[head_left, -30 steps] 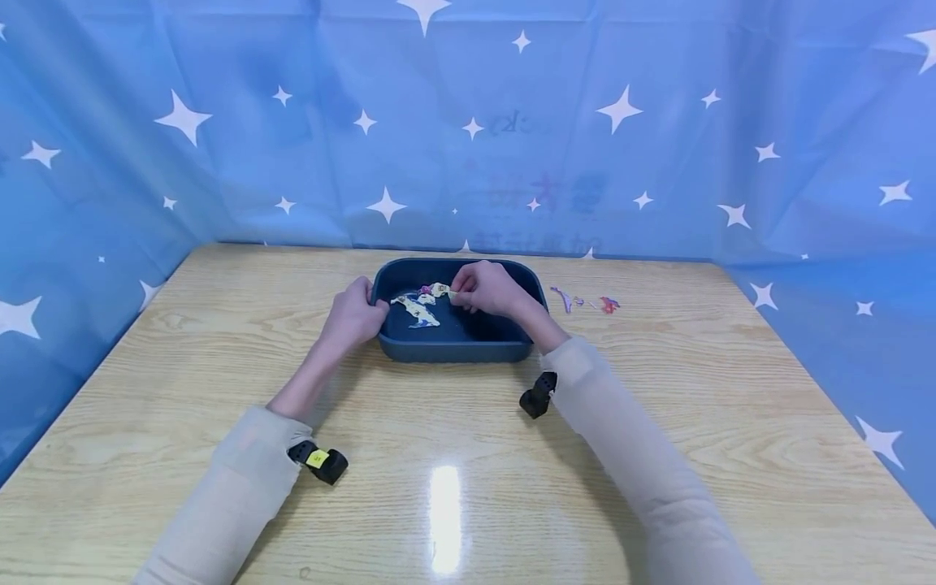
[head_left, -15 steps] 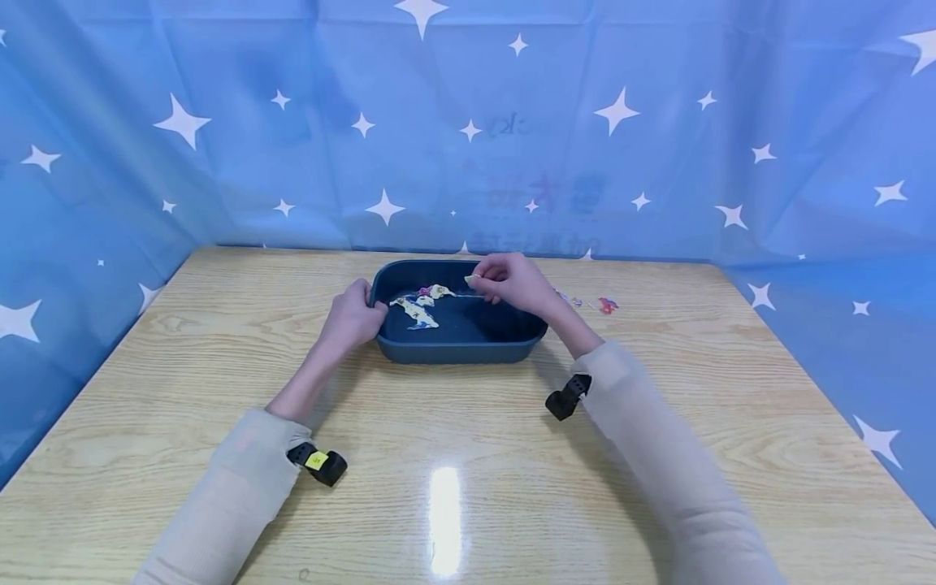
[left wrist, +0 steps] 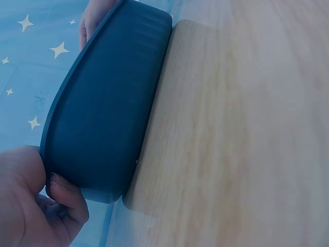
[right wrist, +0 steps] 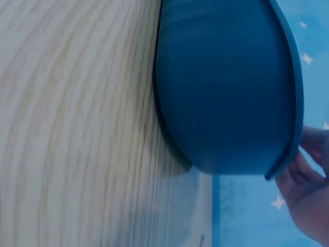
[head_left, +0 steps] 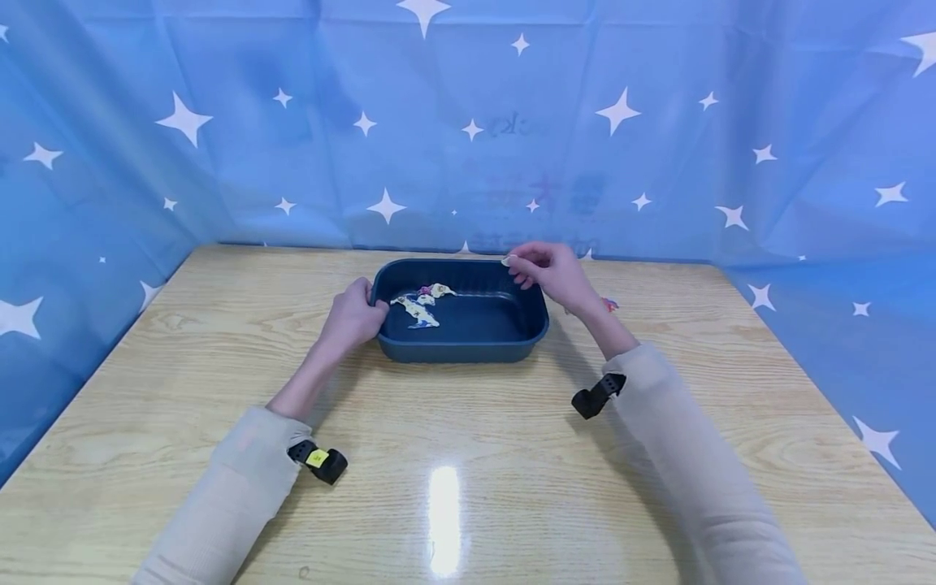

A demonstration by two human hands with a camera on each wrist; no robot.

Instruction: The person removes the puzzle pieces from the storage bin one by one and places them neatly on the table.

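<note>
A dark blue rectangular tub (head_left: 457,353) stands on the wooden table toward the back. My left hand (head_left: 353,315) grips its left end; in the left wrist view, that hand's (left wrist: 20,193) fingers curl at the tub wall. Over the tub's back right corner, my right hand (head_left: 552,272) pinches a small pale scrap (head_left: 508,261) between thumb and fingertips. Inside the tub, toward its left, lie crumpled whitish scraps (head_left: 420,313) with coloured marks, one with a pink end. The right wrist view has the right hand (right wrist: 311,203) beside the rim, its scrap hidden there.
Right of the tub, a small red and blue scrap (head_left: 610,305) on the table (head_left: 409,439) is partly covered by my right forearm. A blue curtain with white stars (head_left: 468,130) hangs behind the table and along its sides.
My right hand has lifted a pale scrap from among those in the tub and carried it right, to the back right corner. The left hand has kept its grip on the tub.
</note>
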